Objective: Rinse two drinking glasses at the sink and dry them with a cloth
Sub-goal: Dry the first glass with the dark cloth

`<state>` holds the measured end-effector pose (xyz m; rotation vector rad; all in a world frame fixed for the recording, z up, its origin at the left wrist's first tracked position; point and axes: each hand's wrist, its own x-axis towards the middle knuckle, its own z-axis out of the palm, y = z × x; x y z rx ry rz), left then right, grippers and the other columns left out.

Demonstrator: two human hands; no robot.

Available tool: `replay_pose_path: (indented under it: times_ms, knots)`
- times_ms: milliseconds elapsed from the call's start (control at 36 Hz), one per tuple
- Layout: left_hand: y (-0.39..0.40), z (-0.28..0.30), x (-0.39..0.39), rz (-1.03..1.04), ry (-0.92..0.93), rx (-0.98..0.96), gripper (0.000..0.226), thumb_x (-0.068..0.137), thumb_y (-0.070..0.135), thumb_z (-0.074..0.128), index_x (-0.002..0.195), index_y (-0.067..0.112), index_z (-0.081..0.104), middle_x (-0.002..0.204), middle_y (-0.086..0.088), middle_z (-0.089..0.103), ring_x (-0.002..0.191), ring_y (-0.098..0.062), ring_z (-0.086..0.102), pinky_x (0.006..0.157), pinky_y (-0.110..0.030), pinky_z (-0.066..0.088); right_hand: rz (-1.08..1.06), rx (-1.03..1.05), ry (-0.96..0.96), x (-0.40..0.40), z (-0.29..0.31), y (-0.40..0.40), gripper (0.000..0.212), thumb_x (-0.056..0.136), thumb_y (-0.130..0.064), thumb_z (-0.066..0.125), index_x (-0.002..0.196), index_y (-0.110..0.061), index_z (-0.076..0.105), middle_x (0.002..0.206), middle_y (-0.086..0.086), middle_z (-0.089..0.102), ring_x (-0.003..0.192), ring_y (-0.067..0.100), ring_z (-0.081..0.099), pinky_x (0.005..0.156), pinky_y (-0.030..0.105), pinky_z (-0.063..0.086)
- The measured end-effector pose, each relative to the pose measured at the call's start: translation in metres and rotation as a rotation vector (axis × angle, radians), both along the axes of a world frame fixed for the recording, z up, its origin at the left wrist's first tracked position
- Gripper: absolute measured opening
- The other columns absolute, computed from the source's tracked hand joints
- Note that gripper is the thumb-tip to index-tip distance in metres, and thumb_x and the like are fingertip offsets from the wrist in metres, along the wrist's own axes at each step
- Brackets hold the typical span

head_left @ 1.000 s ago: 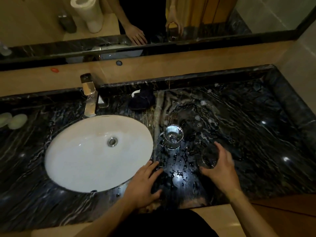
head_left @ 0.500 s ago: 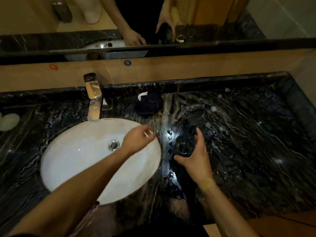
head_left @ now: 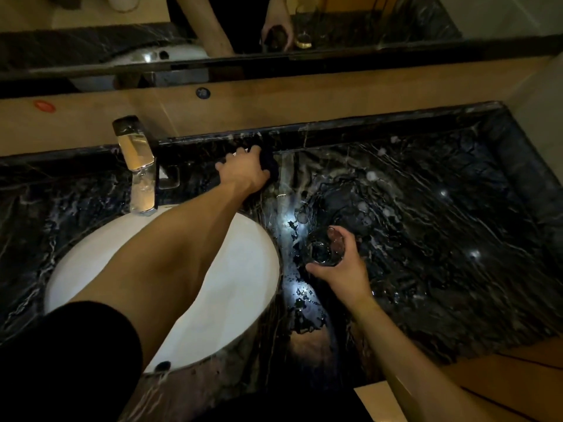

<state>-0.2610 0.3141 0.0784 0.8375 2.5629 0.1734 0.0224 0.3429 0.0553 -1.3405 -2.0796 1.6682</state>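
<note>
- Right hand (head_left: 341, 269) curls round a wet glass (head_left: 323, 249) at 4 o'clock from the sink (head_left: 243, 269).
- Left hand (head_left: 243, 172) closes on the dark cloth (head_left: 269, 162) at 12 o'clock (drying likely next; second glass unseen).

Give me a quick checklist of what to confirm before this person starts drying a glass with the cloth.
1. Glass in hand: ok. The right hand grips a drinking glass above the wet counter.
2. Cloth reached: ok. The left hand rests on the dark cloth at the back of the counter.
3. Cloth firmly gripped: cannot tell; the fingers hide the contact.
4. Tap off: ok. No water runs from the faucet.
5. Second glass located: cannot tell. It does not show on the counter, only a glass in the mirror.
6. Glass rinsed: cannot tell in this dim light.
</note>
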Motion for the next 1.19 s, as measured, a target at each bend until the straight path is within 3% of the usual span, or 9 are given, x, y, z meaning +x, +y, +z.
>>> replay_pose_path:
  times_ms: [194,361,472,611,750,917,1028,1083,1194]
  knots:
    - [-0.002,-0.004,0.002,0.107,-0.019,0.114,0.043,0.103,0.033,0.044,0.144,0.021,0.042,0.139,-0.017,0.048,0.129,-0.04,0.044,0.104,-0.056,0.034,-0.019,0.002,0.009,-0.004,-0.002,0.0,0.08,0.069,-0.003,0.087,0.132,-0.032,0.046,0.112,-0.032,0.052,0.092,-0.027,0.051,0.072,-0.006,0.037]
    - [-0.01,0.0,0.008,0.165,0.04,0.287,0.037,0.104,0.026,0.042,0.14,0.021,0.046,0.136,-0.017,0.051,0.126,-0.038,0.047,0.101,-0.053,0.037,-0.05,0.016,0.02,-0.004,0.003,0.0,0.08,0.064,-0.009,0.089,0.126,-0.039,0.049,0.105,-0.028,0.061,0.095,-0.013,0.057,0.076,0.006,0.042]
    - [-0.02,0.004,0.01,0.245,0.012,0.463,0.035,0.102,0.025,0.043,0.137,0.021,0.048,0.135,-0.017,0.05,0.121,-0.039,0.05,0.1,-0.053,0.043,-0.057,0.014,0.109,-0.006,0.014,0.002,0.078,0.062,-0.011,0.09,0.124,-0.041,0.052,0.107,-0.024,0.065,0.094,-0.014,0.061,0.079,0.007,0.045]
    - [-0.035,0.02,0.027,0.389,-0.076,0.727,0.033,0.103,0.019,0.045,0.134,0.015,0.052,0.132,-0.018,0.05,0.118,-0.034,0.053,0.1,-0.038,0.043,-0.015,-0.03,0.272,-0.006,0.038,0.005,0.079,0.064,-0.006,0.091,0.127,-0.037,0.055,0.12,-0.015,0.065,0.107,-0.009,0.06,0.085,0.006,0.046]
    - [-0.048,0.033,0.045,0.594,-0.31,0.978,0.027,0.101,0.018,0.051,0.128,0.019,0.056,0.127,-0.01,0.059,0.116,-0.025,0.059,0.104,-0.047,0.049,0.035,-0.069,0.375,-0.005,0.059,0.008,0.077,0.068,0.003,0.087,0.128,-0.033,0.053,0.123,-0.012,0.062,0.104,-0.012,0.06,0.091,0.02,0.052]
    - [-0.061,0.052,0.065,0.841,-0.539,1.236,0.02,0.1,0.014,0.057,0.119,0.019,0.059,0.114,-0.003,0.063,0.113,-0.024,0.061,0.098,-0.04,0.054,0.119,-0.036,0.379,0.004,0.066,0.015,0.078,0.067,-0.002,0.089,0.122,-0.043,0.054,0.124,-0.01,0.06,0.104,-0.011,0.059,0.095,0.026,0.051]
    - [-0.079,0.059,0.087,0.994,-0.862,1.399,0.043,0.094,0.024,0.066,0.133,0.011,0.053,0.126,-0.013,0.064,0.115,-0.029,0.063,0.084,-0.042,0.058,0.206,0.017,0.359,0.012,0.068,0.022,0.08,0.066,-0.006,0.091,0.121,-0.05,0.052,0.127,-0.011,0.058,0.112,-0.01,0.054,0.099,0.028,0.049]
    - [-0.09,0.063,0.101,1.032,-1.026,1.415,0.055,0.09,0.032,0.068,0.138,0.011,0.053,0.133,-0.015,0.063,0.121,-0.031,0.061,0.09,-0.045,0.056,0.239,0.025,0.358,0.014,0.069,0.025,0.081,0.065,-0.008,0.091,0.12,-0.052,0.052,0.129,-0.011,0.056,0.116,-0.008,0.054,0.103,0.035,0.05]
    - [-0.105,0.068,0.131,1.031,-1.158,1.393,0.034,0.098,0.034,0.056,0.124,0.015,0.067,0.123,-0.012,0.07,0.116,-0.029,0.064,0.095,-0.044,0.052,0.286,0.013,0.363,0.021,0.068,0.027,0.079,0.059,-0.023,0.092,0.121,-0.054,0.054,0.134,-0.007,0.054,0.124,0.008,0.056,0.104,0.042,0.05]
